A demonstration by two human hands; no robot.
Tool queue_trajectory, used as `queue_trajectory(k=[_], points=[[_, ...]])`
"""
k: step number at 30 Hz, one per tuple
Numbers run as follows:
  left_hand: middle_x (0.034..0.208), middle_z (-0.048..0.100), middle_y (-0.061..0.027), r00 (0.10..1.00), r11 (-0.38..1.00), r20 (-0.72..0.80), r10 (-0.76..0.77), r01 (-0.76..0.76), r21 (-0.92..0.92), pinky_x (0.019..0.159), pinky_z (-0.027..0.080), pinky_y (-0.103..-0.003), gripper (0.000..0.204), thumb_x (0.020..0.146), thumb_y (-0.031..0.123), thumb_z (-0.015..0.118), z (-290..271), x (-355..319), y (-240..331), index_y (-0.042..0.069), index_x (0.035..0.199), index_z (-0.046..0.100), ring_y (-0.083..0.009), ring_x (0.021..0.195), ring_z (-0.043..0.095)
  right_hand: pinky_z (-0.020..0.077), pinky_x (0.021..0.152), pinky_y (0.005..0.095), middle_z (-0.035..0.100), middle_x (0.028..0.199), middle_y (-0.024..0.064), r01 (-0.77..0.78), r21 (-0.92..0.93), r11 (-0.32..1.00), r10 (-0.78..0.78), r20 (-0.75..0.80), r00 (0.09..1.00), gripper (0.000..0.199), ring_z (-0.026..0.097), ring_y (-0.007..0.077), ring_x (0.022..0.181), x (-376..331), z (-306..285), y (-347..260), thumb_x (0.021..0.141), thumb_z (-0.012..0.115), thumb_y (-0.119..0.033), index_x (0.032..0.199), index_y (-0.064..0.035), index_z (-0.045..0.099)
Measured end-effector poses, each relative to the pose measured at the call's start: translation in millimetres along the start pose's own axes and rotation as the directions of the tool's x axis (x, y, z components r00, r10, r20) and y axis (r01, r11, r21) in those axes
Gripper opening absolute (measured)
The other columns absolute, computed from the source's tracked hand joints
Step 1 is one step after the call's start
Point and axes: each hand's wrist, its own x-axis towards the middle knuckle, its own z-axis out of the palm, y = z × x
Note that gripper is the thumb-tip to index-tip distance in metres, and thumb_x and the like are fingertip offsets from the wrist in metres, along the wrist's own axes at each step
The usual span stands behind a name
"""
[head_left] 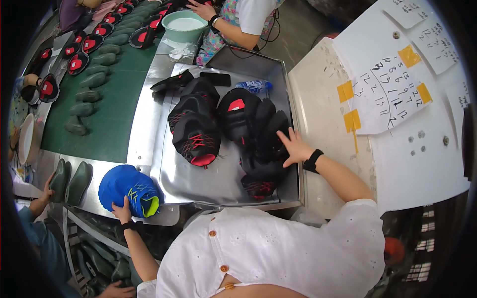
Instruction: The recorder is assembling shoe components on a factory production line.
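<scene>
With the left hand (121, 211) clamped on the blue shoe (128, 189) at eight o'clock, the right hand (294, 147), fingers spread apart on the black shoe uppers (261, 131) at three o'clock, should pinch one upper only.

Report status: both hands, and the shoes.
Left hand on blue shoe upper at tray edge. Right hand flat on black shoe uppers in metal tray. Nothing blocking.
</scene>
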Motion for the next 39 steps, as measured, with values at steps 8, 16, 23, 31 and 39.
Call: queue_trajectory(k=[8,16,23,31,39], points=[[0.127,0.032,-0.0310,1.000,1.000,0.020,0.017,-0.017,-0.014,0.099,0.030,-0.048,0.093,0.065,0.057,0.068,-2,2,-11,0.004,0.131,0.031,-0.0460,0.116,0.035,0.0254,0.092,0.0660,-0.010,0.141,0.0315,0.005,-0.251,0.968,0.050,0.213,0.976,0.124,0.008,0.0487,0.130,12,3,-28,0.050,0.082,-0.043,0.141,-0.0081,0.004],[0.124,0.034,-0.0299,0.998,0.998,-0.023,0.056,-0.057,-0.014,0.097,0.031,-0.048,0.092,0.065,0.058,0.067,0,12,-20,0.004,0.131,0.031,-0.0461,0.114,0.036,0.0232,0.095,0.0653,-0.003,0.143,0.0274,0.099,-0.225,0.969,-0.080,0.093,0.993,0.114,0.005,0.0593,0.124,29,19,-25,0.059,0.072,-0.054,0.139,-0.0007,0.012],[0.124,0.034,-0.0306,0.999,0.998,-0.007,0.047,-0.046,0.032,0.097,0.031,-0.049,0.091,0.066,0.059,0.066,5,7,-18,0.004,0.130,0.032,-0.0463,0.114,0.036,0.0110,0.100,0.0629,0.010,0.137,0.0362,0.171,-0.290,0.941,-0.178,0.004,0.984,0.102,0.008,0.0606,0.122,22,24,-27,0.063,0.070,-0.047,0.134,0.0067,0.021],[0.123,0.034,-0.0318,0.999,0.998,0.041,0.013,-0.015,0.062,0.096,0.032,-0.050,0.096,0.064,0.062,0.065,-5,3,-3,0.004,0.132,0.030,-0.0473,0.114,0.036,0.0229,0.100,0.0568,0.007,0.139,0.0332,0.160,-0.125,0.979,-0.174,-0.113,0.978,0.098,0.004,0.0622,0.121,13,27,-22,0.061,0.070,-0.044,0.135,0.0003,0.024],[0.122,0.037,-0.0316,0.998,0.999,0.039,0.044,-0.043,-0.014,0.095,0.033,-0.049,0.097,0.063,0.060,0.068,-5,-2,0,0.002,0.131,0.031,-0.0461,0.112,0.039,-0.0048,0.098,0.0647,-0.006,0.137,0.0391,0.287,-0.182,0.940,-0.244,0.226,0.943,0.126,-0.012,0.0593,0.123,29,17,-20,0.055,0.064,-0.066,0.136,0.0087,0.005]])
